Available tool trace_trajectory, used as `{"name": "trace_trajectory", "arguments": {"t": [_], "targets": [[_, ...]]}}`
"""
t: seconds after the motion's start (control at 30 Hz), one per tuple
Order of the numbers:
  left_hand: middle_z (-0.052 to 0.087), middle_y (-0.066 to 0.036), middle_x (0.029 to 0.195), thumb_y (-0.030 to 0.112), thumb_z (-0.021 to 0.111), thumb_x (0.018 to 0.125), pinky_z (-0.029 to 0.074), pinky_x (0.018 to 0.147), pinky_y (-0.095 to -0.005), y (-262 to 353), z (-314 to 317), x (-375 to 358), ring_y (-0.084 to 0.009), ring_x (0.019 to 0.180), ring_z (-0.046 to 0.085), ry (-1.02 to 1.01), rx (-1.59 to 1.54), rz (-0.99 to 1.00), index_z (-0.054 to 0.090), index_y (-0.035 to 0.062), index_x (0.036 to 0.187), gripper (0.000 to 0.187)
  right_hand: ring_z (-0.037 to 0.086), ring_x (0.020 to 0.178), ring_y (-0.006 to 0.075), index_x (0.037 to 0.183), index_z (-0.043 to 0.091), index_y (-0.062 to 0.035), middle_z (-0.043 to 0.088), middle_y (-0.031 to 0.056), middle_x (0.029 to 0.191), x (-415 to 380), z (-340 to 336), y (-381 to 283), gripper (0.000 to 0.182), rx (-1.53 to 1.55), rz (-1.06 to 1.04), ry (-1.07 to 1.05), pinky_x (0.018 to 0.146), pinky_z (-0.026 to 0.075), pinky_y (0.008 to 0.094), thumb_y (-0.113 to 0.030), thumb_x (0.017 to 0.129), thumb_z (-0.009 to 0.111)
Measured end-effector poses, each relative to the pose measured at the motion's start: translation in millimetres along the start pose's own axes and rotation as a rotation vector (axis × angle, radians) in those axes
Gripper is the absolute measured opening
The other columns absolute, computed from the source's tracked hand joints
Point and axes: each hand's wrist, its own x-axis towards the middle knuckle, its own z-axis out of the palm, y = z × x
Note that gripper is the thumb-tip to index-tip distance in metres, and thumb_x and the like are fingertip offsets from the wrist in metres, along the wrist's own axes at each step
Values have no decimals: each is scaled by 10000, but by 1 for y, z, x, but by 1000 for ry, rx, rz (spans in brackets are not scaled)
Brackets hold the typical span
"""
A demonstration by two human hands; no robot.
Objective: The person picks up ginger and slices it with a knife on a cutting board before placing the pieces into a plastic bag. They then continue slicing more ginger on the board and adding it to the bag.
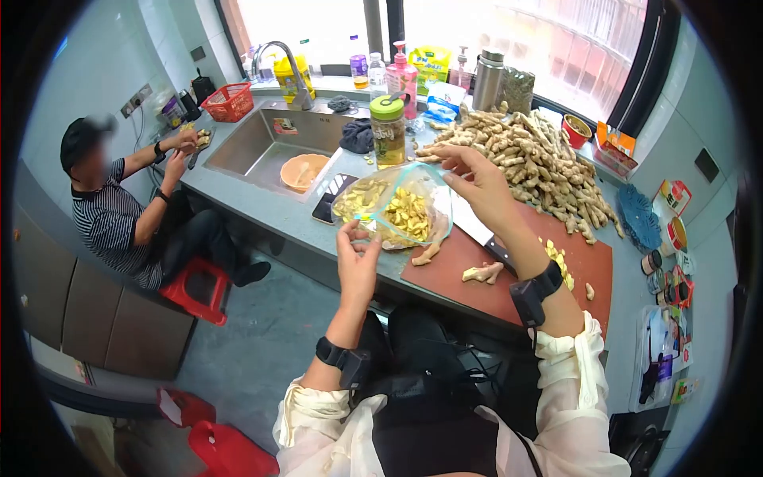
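Observation:
A clear zip bag (439, 208) with a teal rim lies open on the counter's front part, with yellow ginger slices (407, 213) inside. My left hand (358, 258) holds its near rim between thumb and fingers. At the far right rim, my right hand (482, 184) holds the bag's edge, fingers curved over it. Beneath my right forearm a knife (499, 253) lies on the brown cutting board (517, 298), its blade partly hidden by the bag. Sliced ginger (559, 262) and a peeled ginger piece (483, 273) are on the board.
A large heap of ginger roots (528, 155) covers the back right. Behind the bag stands a green-lidded jar (388, 131). The sink (254, 151) holds an orange bowl (304, 171). On the left, a co-worker (119, 207) sits on a red stool (195, 292), working with both hands.

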Motion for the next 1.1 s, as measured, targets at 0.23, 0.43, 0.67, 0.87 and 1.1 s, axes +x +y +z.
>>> {"name": "trace_trajectory", "arguments": {"t": [0.23, 0.43, 0.67, 0.87, 1.1], "targets": [[555, -79, 1103, 249, 800, 930, 508, 781, -285, 49, 3, -2, -112, 839, 555, -3, 117, 123, 498, 18, 1345, 563, 659, 1002, 236, 1265, 688, -80, 683, 105, 1114, -85, -68, 43, 390, -331, 111, -37, 870, 537, 360, -95, 878, 731], [564, -35, 988, 171, 795, 925, 468, 735, -241, 38, 7, 8, -79, 782, 502, 26, 73, 132, 552, 37, 1214, 401, 636, 1058, 342, 1289, 656, -127, 659, 128, 1086, -156, -71, 84, 470, -779, 140, -241, 917, 528, 451, -106, 827, 738], [570, -4, 939, 86, 759, 910, 450, 700, -238, 36, 4, 2, -62, 756, 482, -3, 42, 112, 564, 34, 1160, 321, 620, 1057, 349, 1309, 606, -126, 640, 130, 1076, -147, -47, 96, 501, -815, 133, -132, 915, 498, 480, -89, 817, 698], [548, -25, 1034, 57, 753, 909, 438, 713, -230, 43, -1, -4, -68, 808, 466, 3, -1, 114, 547, 36, 1261, 409, 604, 1061, 346, 1254, 593, -120, 628, 120, 1069, -139, -58, 88, 482, -865, 151, -69, 916, 469, 475, -112, 784, 698], [583, -87, 1137, 38, 693, 932, 458, 939, -326, 82, 37, -51, -189, 1012, 556, 23, 219, 569, 576, 10, 1313, 400, 617, 1001, 338, 1178, 618, -124, 590, 101, 1003, -168, -99, 55, 459, -886, 47, 107, 827, 500, 470, -64, 728, 690]]}}
